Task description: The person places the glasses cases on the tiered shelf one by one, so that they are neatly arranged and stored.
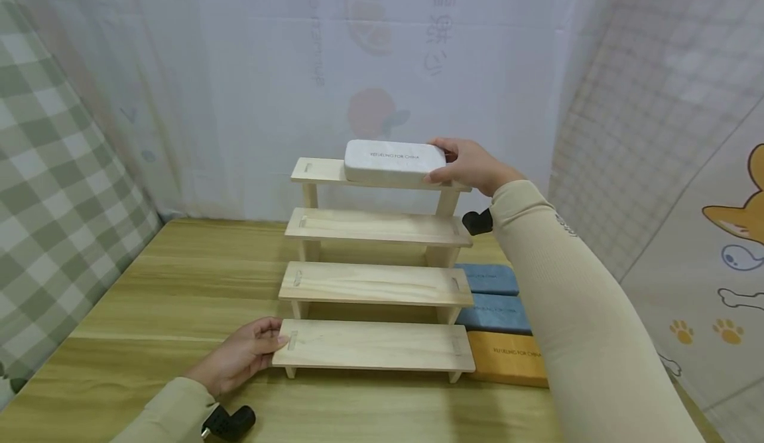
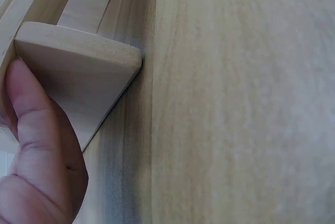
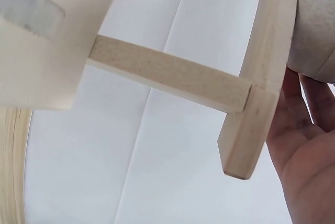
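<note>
A light wooden rack (image 1: 376, 284) with several stepped shelves stands on the table. On its top shelf lies a pale grey-white case (image 1: 394, 158) with small lettering, left of the shelf's right end. My right hand (image 1: 468, 164) grips the case's right end, thumb in front and fingers behind. My left hand (image 1: 241, 357) pinches the left end of the lowest shelf, thumb on top. In the left wrist view, fingers (image 2: 39, 140) lie under that shelf beside its support (image 2: 78, 67). The right wrist view shows the right hand (image 3: 309, 150) against the case (image 3: 316, 25) at the top shelf's end.
Right of the rack, two blue cases (image 1: 492, 312) and an orange case (image 1: 507, 357) lie on the wooden table (image 1: 197, 284), partly hidden by the rack and right sleeve. White printed cloth (image 1: 239, 98) hangs behind; a green checked cloth (image 1: 54, 164) is at the left.
</note>
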Demonstrator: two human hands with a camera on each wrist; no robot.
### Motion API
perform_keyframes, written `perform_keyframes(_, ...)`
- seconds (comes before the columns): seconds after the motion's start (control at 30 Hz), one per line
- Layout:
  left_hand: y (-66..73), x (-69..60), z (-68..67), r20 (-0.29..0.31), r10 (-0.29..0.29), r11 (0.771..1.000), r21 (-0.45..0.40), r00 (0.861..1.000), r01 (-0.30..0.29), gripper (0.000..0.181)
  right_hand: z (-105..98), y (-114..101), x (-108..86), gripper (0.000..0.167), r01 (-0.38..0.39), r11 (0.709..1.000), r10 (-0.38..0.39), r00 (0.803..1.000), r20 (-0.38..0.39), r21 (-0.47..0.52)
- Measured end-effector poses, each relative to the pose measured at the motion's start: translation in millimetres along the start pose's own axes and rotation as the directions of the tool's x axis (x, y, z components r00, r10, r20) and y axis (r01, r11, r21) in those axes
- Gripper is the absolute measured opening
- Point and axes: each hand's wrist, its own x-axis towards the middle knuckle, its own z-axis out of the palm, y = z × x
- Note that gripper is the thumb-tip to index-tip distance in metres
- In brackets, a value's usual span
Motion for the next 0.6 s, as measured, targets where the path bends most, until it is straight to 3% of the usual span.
perform_keyframes(0.3,0.2,-0.4,0.2,-0.005,-0.002,1.0,0.013,1.0,0.002,0.06,0.5,1.7,2.0,0.081,-0.032,0.999,0.032,0.999,0.013,0.022)
perform_keyframes(0.6,-0.4,0.9,1.9,-0.007,0.0,1.0,0.005,1.0,0.0,0.058,0.2,2.6,0.1,0.08,-0.067,0.997,0.066,0.998,0.011,0.033)
